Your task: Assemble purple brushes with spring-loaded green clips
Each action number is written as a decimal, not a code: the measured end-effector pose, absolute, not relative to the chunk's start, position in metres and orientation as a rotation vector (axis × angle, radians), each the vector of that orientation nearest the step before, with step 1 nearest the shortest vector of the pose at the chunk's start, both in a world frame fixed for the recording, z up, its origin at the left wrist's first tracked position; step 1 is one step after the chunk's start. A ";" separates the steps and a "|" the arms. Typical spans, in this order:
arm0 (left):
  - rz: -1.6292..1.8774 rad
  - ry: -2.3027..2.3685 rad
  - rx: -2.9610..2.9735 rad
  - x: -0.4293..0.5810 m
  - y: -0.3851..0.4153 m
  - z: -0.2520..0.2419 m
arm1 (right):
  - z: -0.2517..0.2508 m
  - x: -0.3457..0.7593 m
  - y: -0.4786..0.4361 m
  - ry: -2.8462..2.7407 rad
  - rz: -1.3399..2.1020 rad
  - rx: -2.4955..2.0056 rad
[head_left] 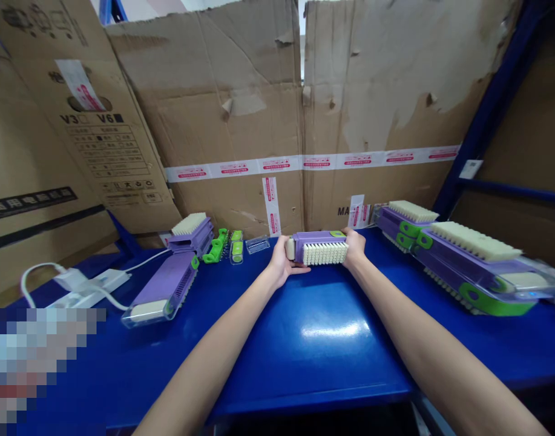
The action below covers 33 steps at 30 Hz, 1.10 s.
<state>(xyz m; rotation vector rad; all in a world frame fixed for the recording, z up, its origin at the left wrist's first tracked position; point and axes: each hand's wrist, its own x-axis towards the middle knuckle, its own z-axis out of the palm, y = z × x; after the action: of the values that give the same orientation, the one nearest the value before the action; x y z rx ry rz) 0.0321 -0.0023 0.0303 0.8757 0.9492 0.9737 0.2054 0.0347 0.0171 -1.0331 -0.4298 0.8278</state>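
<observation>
Between my two hands is a purple brush (313,237) with cream bristles facing me and a green patch on its upper right. My left hand (282,264) grips its left end, at a cream end piece, with some fingers stretched out underneath. My right hand (355,247) is closed round the right end, and part of its fingers is hidden behind the brush. To the left of my hands lie a small clear plastic piece (258,244), green-and-clear pieces (236,249) and a green holder (217,247).
More purple brushes are stacked at the left (166,278) and at the right (459,260) of the blue table (322,363). A white power strip (93,287) with cables lies far left. Cardboard sheets (232,121) stand along the back, and a blue metal post (486,109) rises at right.
</observation>
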 end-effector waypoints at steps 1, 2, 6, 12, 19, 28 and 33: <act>0.973 0.943 0.868 0.033 -0.003 0.030 | 0.018 0.206 0.034 -0.408 0.832 -1.043; 0.976 0.933 0.863 0.034 -0.003 0.030 | 0.019 0.206 0.033 -0.393 0.840 -1.064; 0.986 0.881 0.865 0.039 -0.007 0.026 | 0.023 0.209 0.031 -0.331 0.853 -1.118; 1.054 0.826 1.016 0.038 -0.007 0.019 | 0.022 0.209 0.034 -0.243 0.866 -1.162; 1.484 1.080 1.310 0.025 0.013 0.018 | 0.018 0.202 0.040 -0.187 0.787 -1.193; 1.455 1.919 2.111 -0.008 0.023 0.020 | 0.015 0.200 0.040 -0.202 0.742 -1.262; 0.734 2.217 2.642 -0.010 0.022 0.000 | 0.014 0.199 0.041 -0.218 0.744 -1.268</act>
<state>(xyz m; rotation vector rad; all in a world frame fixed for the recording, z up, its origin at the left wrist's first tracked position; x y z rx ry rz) -0.0101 0.0216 0.0004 2.6418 2.2166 0.7337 0.1988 0.0406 0.0135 -1.2682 -0.2179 0.7439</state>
